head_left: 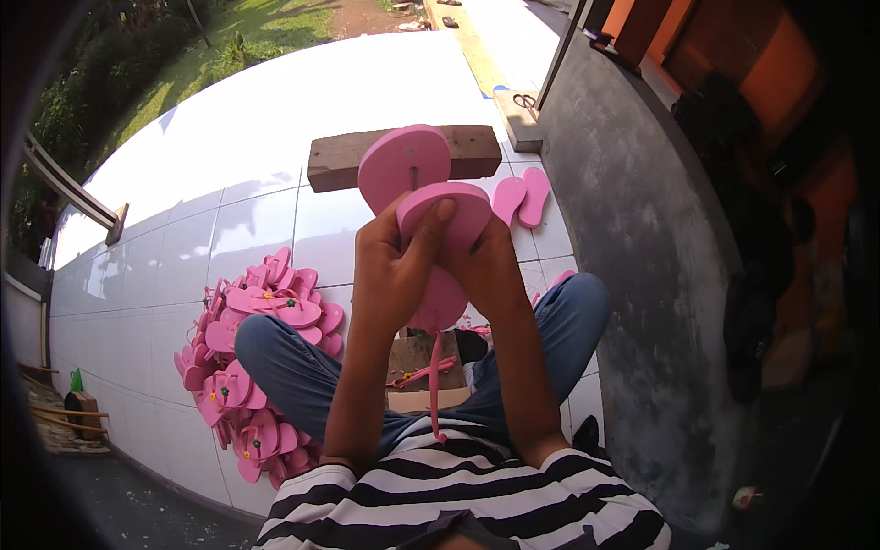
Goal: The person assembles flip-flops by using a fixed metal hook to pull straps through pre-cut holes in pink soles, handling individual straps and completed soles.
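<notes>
Both hands hold a pink flip-flop sole (469, 203) in front of me, bent so that one end faces up. My left hand (394, 261) grips its left side, with the thumb pressed across the top. My right hand (490, 266) is closed round the right side; its fingertips are mostly hidden behind the sole. The sole's other end shows below, between my wrists, and a thin pink strap (435, 380) dangles from it. Just beyond, another pink sole (396, 158) leans at a wooden beam (474, 151), with a thin dark rod at its middle.
A heap of pink flip-flops (243, 385) with small coloured ornaments lies left of my knee. Two pink soles (521, 197) lie on the white tiles at the right, near a grey wall (632, 238). Between my legs, loose pink straps (426, 371) rest on a wooden block (403, 353).
</notes>
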Demonstrator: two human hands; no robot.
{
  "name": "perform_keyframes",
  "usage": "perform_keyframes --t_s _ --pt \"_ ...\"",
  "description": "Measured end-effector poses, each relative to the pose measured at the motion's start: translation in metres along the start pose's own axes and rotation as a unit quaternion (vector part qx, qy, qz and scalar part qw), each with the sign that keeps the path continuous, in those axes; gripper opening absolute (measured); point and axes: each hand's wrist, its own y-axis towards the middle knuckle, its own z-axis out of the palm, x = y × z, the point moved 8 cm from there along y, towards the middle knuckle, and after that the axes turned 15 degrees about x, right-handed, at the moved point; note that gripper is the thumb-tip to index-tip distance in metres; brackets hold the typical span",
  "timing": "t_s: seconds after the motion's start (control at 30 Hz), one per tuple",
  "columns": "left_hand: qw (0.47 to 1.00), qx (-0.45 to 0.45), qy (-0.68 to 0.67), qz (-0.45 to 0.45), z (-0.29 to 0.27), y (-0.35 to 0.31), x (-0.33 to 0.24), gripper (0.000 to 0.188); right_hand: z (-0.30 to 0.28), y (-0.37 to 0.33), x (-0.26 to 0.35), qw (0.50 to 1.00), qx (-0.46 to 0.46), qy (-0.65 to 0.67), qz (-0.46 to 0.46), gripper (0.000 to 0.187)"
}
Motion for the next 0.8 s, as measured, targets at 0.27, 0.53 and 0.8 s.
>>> perform_keyframes --t_s 0.27,0.53,0.8 --pt "0.992 0.009 0.089 0.089 0.022 -0.044 -0.033 0.027 0.020 -0.054 0.022 0.997 -0.021 0.019 -0.072 0.038" --pt "0.991 0.022 -0.001 -0.134 0.006 -0.056 0.065 0.034 0.002 -0.078 -0.014 0.953 -0.220 -0.207 -0.017 0.058" --pt "0.967 0.033 -0.022 -0.253 -0.029 -0.076 0.167 0.048 0.049 -0.075 -0.114 0.874 0.075 -0.471 0.096 0.030"
